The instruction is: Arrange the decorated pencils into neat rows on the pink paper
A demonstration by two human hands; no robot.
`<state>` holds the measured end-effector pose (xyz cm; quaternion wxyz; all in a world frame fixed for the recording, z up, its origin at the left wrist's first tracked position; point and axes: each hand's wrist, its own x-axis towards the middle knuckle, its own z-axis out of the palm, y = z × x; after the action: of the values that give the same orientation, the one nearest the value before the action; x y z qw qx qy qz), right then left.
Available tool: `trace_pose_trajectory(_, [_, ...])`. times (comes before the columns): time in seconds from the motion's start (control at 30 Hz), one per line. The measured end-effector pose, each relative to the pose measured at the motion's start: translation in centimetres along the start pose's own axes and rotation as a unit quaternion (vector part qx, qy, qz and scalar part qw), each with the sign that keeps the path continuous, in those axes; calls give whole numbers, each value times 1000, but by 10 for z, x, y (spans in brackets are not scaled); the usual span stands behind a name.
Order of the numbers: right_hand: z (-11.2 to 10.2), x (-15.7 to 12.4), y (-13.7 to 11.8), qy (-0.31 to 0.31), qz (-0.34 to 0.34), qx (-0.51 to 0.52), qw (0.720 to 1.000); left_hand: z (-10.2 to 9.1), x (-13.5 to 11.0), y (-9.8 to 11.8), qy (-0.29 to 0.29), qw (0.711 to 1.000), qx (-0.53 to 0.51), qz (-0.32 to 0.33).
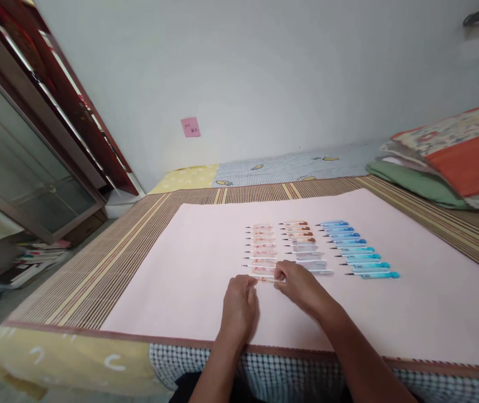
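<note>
On the pale pink sheet [172, 280], my left hand [239, 302] pinches the left end of a slim pale pen [266, 279] with red marks. The fingers of my right hand [300, 284] close on its right end, so the pen lies level between both hands. Just beyond them runs a column of pale pens with red patterns [263, 246], their dark tips pointing left. To the right are brown-ended pens [300, 233] and clear greyish pens [308, 256], the nearest partly hidden behind my right hand. A column of blue pens [359, 249] lies farther right.
The sheet rests on a striped mat [96, 268] over a bed with checked bedding [281, 364]. Folded bedding [466, 151] is piled at the right. A pink note [190, 127] sticks to the wall. A glass-panelled door [33, 162] stands at the left.
</note>
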<state>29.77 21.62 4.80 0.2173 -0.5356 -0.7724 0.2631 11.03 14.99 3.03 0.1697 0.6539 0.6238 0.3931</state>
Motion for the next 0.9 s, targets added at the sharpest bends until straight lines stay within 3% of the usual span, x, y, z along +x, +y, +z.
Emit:
trace_pose_trajectory(0.47, [3, 0, -2, 14, 10, 12, 1000, 6, -3, 2, 15, 999, 19, 25])
trace_pose_trajectory(0.77, [-12, 0, 21, 8, 19, 17, 1000, 6, -11, 2, 48, 998, 31, 28])
trace_pose_trajectory(0.9, [-11, -1, 20, 8, 19, 27, 999, 6, -13, -1, 53, 997, 43, 31])
